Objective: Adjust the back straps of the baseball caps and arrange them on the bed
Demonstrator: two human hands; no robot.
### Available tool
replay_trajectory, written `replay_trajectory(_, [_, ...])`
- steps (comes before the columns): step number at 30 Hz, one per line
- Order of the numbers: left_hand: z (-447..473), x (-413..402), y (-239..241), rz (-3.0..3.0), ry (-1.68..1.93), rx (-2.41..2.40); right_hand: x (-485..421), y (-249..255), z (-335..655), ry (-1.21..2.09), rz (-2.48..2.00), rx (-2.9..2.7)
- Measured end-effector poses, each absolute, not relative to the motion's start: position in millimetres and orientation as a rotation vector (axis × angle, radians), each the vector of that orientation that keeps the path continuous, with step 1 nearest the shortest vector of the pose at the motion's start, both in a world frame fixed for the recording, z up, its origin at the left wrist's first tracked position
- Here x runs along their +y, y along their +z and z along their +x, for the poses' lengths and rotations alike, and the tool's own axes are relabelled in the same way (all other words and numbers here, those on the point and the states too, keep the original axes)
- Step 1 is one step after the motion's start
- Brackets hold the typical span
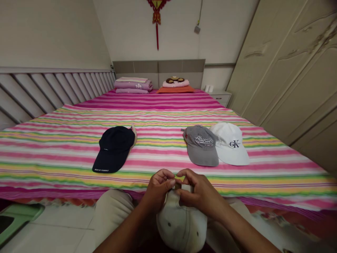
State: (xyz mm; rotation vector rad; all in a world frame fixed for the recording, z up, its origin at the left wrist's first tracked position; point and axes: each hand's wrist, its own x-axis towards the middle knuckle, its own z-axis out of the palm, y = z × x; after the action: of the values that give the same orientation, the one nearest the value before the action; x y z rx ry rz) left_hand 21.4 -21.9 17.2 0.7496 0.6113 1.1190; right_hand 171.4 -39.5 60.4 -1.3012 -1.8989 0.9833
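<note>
Both of my hands pinch the back strap of a pale beige baseball cap [181, 225], held over my lap at the bed's front edge. My left hand [159, 189] grips the strap's left side, with thumb and forefinger pressed together. On the other side my right hand [196, 191] has its fingers bent around the strap near the buckle. The cap's crown hangs toward me; its brim is out of sight. Ahead on the bed lie a dark navy cap [116, 144] to the left, and a grey cap [201, 146] overlapping a white cap [230, 142] to the right.
The bed [158, 140] wears a striped sheet. Folded purple bedding [133, 86] and a pink pillow [176, 83] rest by the headboard [181, 68]. A rail [60, 82] runs along the left, a wardrobe [289, 70] stands right, and a green stool [23, 218] is at lower left.
</note>
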Motion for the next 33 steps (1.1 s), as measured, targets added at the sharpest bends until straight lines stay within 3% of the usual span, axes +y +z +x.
replay_trajectory(5, [21.2, -20.9, 11.9, 0.799, 1.106, 0.614, -46.6, 64.3, 165.0, 0.511, -1.373, -2.192])
replay_trajectory(13, [14.1, -18.8, 19.6, 0.833, 1.171, 0.668, -48.5, 62.3, 168.6, 0.382, -1.455, -2.249])
replay_trajectory(20, [7.6, -17.8, 18.4, 0.871, 1.125, 0.808, -46.8, 69.3, 170.9, 0.642, -1.396, -2.161])
replay_trajectory(25, [1.3, -9.5, 25.3, 1.082, 0.837, 0.748, -39.7, 66.9, 172.2, 0.862, -1.370, -2.068])
replay_trajectory(29, [-1.4, -1.1, 26.6, 1.209, 0.502, 0.644, -32.1, 59.4, 175.0, 1.358, -1.204, -1.772])
replay_trajectory(33, [-0.8, 2.9, 20.0, 1.036, 0.485, 0.649, -28.9, 52.6, 180.2, 1.682, -1.070, -1.422])
